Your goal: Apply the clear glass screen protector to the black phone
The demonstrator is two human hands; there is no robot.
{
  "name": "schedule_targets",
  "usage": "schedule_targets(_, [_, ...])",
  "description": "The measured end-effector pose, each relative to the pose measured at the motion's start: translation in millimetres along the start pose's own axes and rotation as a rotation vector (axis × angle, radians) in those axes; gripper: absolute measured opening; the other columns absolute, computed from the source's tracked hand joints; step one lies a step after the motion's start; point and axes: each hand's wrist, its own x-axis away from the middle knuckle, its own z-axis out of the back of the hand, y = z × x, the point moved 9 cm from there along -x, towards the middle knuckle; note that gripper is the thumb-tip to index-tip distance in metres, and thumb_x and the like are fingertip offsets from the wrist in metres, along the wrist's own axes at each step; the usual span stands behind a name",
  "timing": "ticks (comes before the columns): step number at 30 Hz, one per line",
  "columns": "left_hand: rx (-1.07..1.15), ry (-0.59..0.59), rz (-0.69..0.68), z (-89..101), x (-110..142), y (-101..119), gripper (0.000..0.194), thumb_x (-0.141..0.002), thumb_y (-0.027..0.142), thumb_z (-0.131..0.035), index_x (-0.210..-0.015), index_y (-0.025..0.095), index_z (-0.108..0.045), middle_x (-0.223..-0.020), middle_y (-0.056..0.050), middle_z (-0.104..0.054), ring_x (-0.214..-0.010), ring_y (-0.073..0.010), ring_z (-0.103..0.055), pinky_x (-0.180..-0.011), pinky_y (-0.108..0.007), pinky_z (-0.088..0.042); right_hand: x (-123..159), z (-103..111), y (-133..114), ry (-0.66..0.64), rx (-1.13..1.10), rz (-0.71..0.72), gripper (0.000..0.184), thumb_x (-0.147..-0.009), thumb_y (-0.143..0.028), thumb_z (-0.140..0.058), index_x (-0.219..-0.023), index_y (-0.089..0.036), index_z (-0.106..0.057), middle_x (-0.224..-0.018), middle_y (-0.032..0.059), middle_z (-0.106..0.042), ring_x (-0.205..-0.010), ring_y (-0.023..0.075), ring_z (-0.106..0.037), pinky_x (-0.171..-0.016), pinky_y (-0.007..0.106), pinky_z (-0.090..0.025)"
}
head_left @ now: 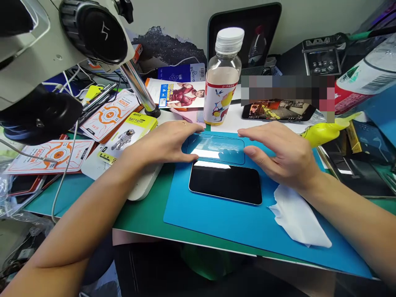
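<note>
A clear glass screen protector (216, 147) with a thin dark outline lies level behind the phone, over the blue mat. My left hand (168, 142) spans its left end, thumb at the near long edge and forefinger at the far one. Close to the right end is my right hand (280, 156), thumb and fingers apart, with no firm grip visible. Directly in front of the protector, a phone (225, 183) rests with its black screen facing up. A crumpled white wipe (298, 218) lies below my right wrist.
A microscope (93, 31) overhangs the left side. Behind the mat stand a drink bottle (222, 78) and a propped phone (278, 110) showing a picture. Battery boxes (133, 128) are stacked at left. A yellow squeeze bottle (323, 134) is beyond my right hand.
</note>
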Motion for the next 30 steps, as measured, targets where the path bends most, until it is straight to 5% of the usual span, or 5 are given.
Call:
schedule_targets(11, [-0.012,0.205,-0.125,22.1,8,29,0.052,-0.098,0.038,-0.073,-0.143,0.015,-0.06,-0.138,-0.014,-0.074,-0.126,-0.0279,-0.071,-0.108,-0.04,-0.055,0,-10,-4,-0.117,0.109,0.047,0.082,-0.099,-0.067,-0.065,-0.164,-0.02,-0.047,-0.157,0.0192,-0.064,-0.14,0.0415,-0.064,-0.112,0.06,-0.053])
schedule_targets(23, [0.025,0.209,-0.168,24.8,8,36,0.052,-0.102,0.04,-0.07,-0.146,0.016,-0.057,-0.142,-0.014,-0.072,-0.131,-0.0281,-0.067,-0.114,-0.043,-0.051,0,-12,-11,-0.132,0.114,0.08,0.075,-0.101,-0.056,-0.069,-0.162,-0.018,-0.047,-0.141,0.02,-0.074,-0.123,0.0388,-0.073,-0.1,0.053,-0.055])
schedule_targets(30, [0.029,0.294,-0.236,27.7,8,30,0.09,-0.088,0.076,-0.077,-0.15,0.016,-0.054,-0.143,-0.018,-0.069,-0.131,-0.0339,-0.063,-0.111,-0.046,-0.052,-1,-3,-15,-0.079,0.155,0.128,0.07,-0.101,-0.051,-0.071,-0.158,-0.016,-0.051,-0.142,0.0188,-0.074,-0.126,0.0375,-0.072,-0.102,0.052,-0.055])
